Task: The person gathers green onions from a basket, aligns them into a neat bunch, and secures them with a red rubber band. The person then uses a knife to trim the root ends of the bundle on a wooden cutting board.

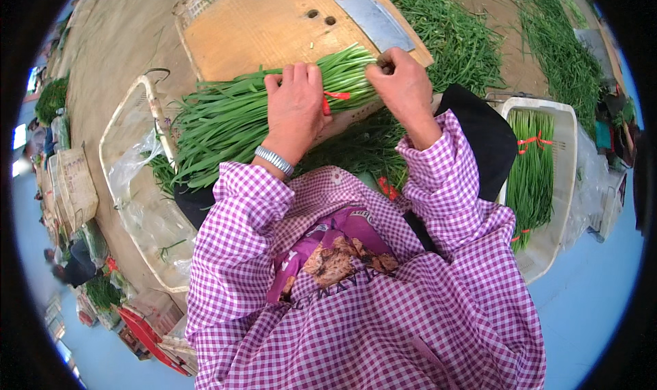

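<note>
A thick bunch of garlic chives (226,120) lies across the near edge of a wooden board (267,27), pale stem ends to the right and green leaves spreading left. A red tie (335,96) crosses the stems. My left hand (294,106) is closed over the bunch just left of the tie, thumb and fingers pressing on the leaves. At the stem ends, my right hand (405,89) is closed with fingers curled against the cut tips; what its fingertips pinch is partly hidden. A cleaver blade (375,19) rests flat on the board beyond my right hand.
To the right, a white plastic crate (564,185) holds chives bundled with red ties (534,144). A white-rimmed crate (130,226) with clear plastic film (137,164) stands left. Loose green leaves (445,34) pile beyond the board's right side. More red ties (388,188) lie near my lap.
</note>
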The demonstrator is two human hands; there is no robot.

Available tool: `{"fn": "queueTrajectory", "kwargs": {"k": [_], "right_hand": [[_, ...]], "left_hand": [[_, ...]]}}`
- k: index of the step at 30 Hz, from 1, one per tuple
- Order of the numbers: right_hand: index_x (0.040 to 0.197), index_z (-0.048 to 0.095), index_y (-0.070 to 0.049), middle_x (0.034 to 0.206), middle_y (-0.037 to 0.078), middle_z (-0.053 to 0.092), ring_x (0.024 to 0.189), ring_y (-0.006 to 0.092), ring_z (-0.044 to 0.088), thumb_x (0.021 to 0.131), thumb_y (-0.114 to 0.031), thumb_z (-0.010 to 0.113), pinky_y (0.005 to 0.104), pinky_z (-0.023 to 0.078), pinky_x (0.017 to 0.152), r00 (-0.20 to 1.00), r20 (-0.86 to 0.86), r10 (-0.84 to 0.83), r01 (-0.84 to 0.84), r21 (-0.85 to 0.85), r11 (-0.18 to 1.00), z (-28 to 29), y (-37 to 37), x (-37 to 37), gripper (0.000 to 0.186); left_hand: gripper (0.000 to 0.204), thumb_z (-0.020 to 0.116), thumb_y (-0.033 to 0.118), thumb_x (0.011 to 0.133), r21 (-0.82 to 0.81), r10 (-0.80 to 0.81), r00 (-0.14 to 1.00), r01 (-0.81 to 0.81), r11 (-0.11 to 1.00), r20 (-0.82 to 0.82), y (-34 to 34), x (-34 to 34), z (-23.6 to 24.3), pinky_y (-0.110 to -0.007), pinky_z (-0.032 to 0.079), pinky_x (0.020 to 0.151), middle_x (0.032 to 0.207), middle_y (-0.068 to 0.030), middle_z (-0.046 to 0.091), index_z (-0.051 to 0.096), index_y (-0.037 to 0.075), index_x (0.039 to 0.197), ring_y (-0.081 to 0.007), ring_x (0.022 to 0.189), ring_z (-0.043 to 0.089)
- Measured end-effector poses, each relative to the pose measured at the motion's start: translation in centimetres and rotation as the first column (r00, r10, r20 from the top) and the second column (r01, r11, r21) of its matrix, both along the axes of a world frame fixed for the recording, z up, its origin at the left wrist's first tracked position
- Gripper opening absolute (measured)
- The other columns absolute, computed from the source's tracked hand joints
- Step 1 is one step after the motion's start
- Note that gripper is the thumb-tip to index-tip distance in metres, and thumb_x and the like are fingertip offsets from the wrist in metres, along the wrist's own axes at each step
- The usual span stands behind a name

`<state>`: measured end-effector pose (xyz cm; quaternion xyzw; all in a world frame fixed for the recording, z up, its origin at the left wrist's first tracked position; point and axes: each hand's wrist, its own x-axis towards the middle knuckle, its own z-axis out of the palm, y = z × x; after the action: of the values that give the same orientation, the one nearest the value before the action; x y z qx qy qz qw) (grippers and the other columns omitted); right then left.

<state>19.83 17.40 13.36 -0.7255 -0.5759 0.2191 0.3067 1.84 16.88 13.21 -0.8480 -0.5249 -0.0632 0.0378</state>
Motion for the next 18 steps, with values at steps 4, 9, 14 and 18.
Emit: {"fn": "queueTrajectory", "kwargs": {"k": [4,9,14,18], "right_hand": [[0.074,0.064,-0.006,0.074,0.015,0.065,0.07,0.034,0.063,0.072,-0.026,0.062,0.0411,0.049,0.064,1.0,0.023,-0.01,0.009,0.015,1.0,-0.1,0.2,0.4,0.021],[0.078,0.06,-0.001,0.067,0.001,0.054,0.06,0.0115,0.049,0.081,-0.016,0.056,0.0245,0.04,0.057,0.845,-0.531,-0.059,0.131,0.098,0.987,0.5,-0.2,4.2,0.016],[0.086,0.057,0.0,0.073,0.002,0.056,0.062,0.0084,0.049,0.088,-0.008,0.05,0.0216,0.039,0.059,0.457,-0.841,0.288,-0.197,0.22,0.955,8.4,-5.4,6.6,0.011],[0.093,0.057,-0.003,0.08,0.008,0.059,0.075,0.0135,0.056,0.081,0.001,0.049,0.0294,0.046,0.067,0.846,0.029,0.532,-0.528,0.177,0.83,0.5,-7.1,6.7,0.014]], "left_hand": [[0.07,0.082,0.03,0.047,0.022,-0.006,1.0,0.006,1.0,-0.011,0.0,-0.1,-0.3,-0.04,0.036,0.078,0.096,-0.0084,0.048,0.048,0.005,0.102,-0.0245,0.095,0.049],[0.068,0.081,0.029,0.048,0.0,-0.025,0.999,0.025,1.0,0.026,0.4,0.0,-0.4,-0.04,0.036,0.078,0.096,-0.0083,0.049,0.047,0.005,0.102,-0.0249,0.094,0.05],[0.064,0.078,0.026,0.048,-0.007,-0.006,0.999,0.006,1.0,0.044,0.3,-0.4,-0.2,-0.041,0.036,0.077,0.093,-0.0094,0.049,0.048,0.005,0.099,-0.0261,0.092,0.051],[0.058,0.076,0.029,0.053,-0.011,-0.035,0.996,0.037,0.999,0.084,0.9,-0.5,-0.3,-0.041,0.036,0.075,0.09,-0.0105,0.05,0.047,0.004,0.097,-0.0275,0.089,0.052]]}}
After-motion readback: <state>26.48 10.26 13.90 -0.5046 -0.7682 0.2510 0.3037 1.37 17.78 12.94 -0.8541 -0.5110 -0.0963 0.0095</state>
